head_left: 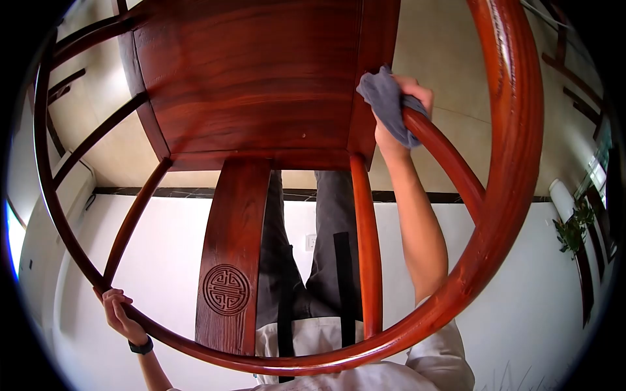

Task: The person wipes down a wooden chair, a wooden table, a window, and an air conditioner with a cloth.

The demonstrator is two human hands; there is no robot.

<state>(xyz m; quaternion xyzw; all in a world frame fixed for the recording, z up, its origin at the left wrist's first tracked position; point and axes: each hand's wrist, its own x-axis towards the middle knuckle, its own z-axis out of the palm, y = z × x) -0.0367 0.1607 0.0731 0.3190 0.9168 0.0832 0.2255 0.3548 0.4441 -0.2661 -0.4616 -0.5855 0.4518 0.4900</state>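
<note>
1. Left hand [119,316] was curled round the curved rail [313,365] at its left side.
2. Slanting post [450,156] ran lengthwise from the rail toward the seat's [248,85] right edge.
3. Right hand [407,107], the nearer, closed a grey cloth [383,98] around that post.

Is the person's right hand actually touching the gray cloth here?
Touching. The head view shows the right hand with fingers curled over the gray cloth, which is bunched in its grip.
</note>
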